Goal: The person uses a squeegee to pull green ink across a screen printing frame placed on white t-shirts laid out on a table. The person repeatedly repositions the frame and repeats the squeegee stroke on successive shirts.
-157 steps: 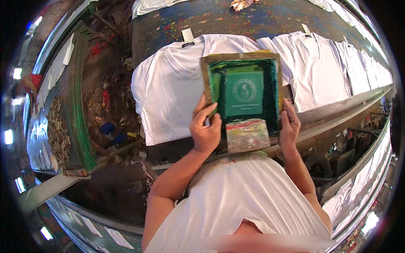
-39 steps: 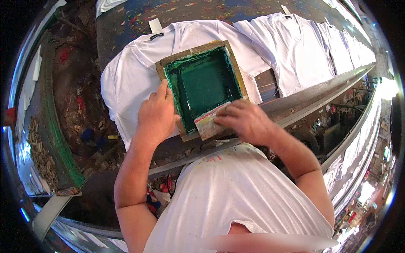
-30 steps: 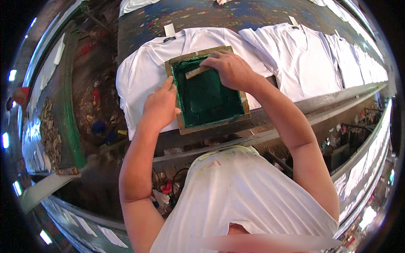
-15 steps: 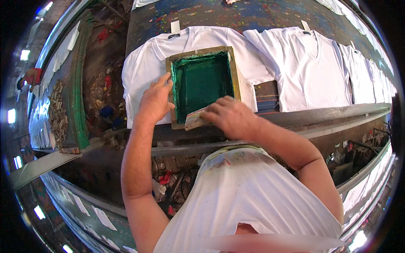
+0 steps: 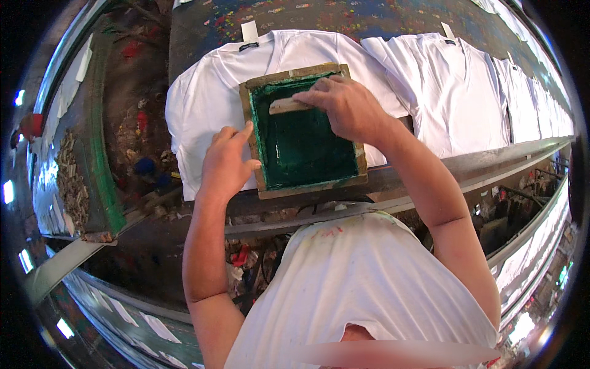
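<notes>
A wooden-rimmed screen printing frame (image 5: 314, 188) lies on a white T-shirt (image 5: 200, 101), its inside coated with dark green ink. My left hand (image 5: 228, 161) grips the frame's left side, thumb and fingers against the wood. In my right hand (image 5: 351, 112) is a squeegee (image 5: 284, 106) with a pale wooden handle, held inside the frame near its far end. The squeegee's right part is hidden under my fingers, and its lower edge is hard to see against the ink.
More white shirts (image 5: 458, 101) lie in a row to the right along the long, paint-spotted table (image 5: 344, 13). A metal rail (image 5: 430, 189) runs along its near edge. At the left, another table carries a pile of brownish scraps (image 5: 72, 178). Someone in red (image 5: 32, 125) is at the far left.
My right hand has moved the squeegee from the frame's near edge to its far end. The left hand keeps its hold on the frame's left side.
</notes>
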`<state>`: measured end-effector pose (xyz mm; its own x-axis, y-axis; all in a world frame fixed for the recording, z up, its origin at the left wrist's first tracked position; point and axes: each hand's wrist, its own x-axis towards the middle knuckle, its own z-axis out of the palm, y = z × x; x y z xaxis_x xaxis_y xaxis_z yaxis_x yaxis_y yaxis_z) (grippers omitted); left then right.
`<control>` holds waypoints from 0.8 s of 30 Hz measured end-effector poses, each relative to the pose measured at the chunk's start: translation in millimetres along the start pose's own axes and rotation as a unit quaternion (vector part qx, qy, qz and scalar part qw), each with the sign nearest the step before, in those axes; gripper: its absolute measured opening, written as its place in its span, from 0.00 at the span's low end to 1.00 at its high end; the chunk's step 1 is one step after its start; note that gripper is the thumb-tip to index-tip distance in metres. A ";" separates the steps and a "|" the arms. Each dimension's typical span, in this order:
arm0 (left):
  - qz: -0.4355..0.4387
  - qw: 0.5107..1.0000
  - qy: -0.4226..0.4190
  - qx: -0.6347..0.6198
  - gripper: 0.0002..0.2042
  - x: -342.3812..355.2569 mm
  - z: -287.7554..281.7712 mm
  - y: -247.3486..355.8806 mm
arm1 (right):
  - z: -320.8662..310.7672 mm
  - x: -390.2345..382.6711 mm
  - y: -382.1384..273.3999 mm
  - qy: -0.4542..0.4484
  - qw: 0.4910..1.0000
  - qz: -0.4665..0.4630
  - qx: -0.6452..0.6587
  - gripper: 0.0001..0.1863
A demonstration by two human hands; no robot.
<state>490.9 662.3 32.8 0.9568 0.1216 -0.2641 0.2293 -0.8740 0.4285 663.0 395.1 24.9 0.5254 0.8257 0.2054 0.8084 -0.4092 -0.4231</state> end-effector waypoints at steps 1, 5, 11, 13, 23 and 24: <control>-0.019 0.999 -0.016 -0.031 0.43 -0.2 0.7 -1.6 | -0.6 -8.8 -7.8 -0.007 1.000 -0.005 0.001 0.28; -0.082 0.983 -0.028 -0.160 0.43 -5.8 14.0 -10.7 | 2.6 -38.9 -37.8 -0.040 0.999 -0.001 -0.004 0.29; -0.083 0.916 0.086 -0.383 0.39 -19.2 61.2 -28.4 | 11.7 -85.9 -76.6 -0.053 0.998 -0.023 0.011 0.28; -0.112 0.888 0.137 -0.423 0.37 -24.2 78.0 -24.8 | 17.5 -98.2 -86.6 -0.029 0.999 -0.033 0.007 0.27; -0.004 0.917 0.309 -0.252 0.26 -17.3 114.2 2.3 | 12.5 -127.4 -87.3 -0.028 0.994 -0.009 0.102 0.28; 0.010 0.918 0.309 -0.248 0.26 -17.9 114.0 1.8 | 10.6 -130.3 -82.9 0.026 0.993 0.026 0.111 0.30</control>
<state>453.9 604.8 -60.3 0.8455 0.4853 0.2228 0.1173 -0.5758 0.8091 524.8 325.5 23.9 0.5822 0.7823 0.2215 0.7047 -0.3496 -0.6174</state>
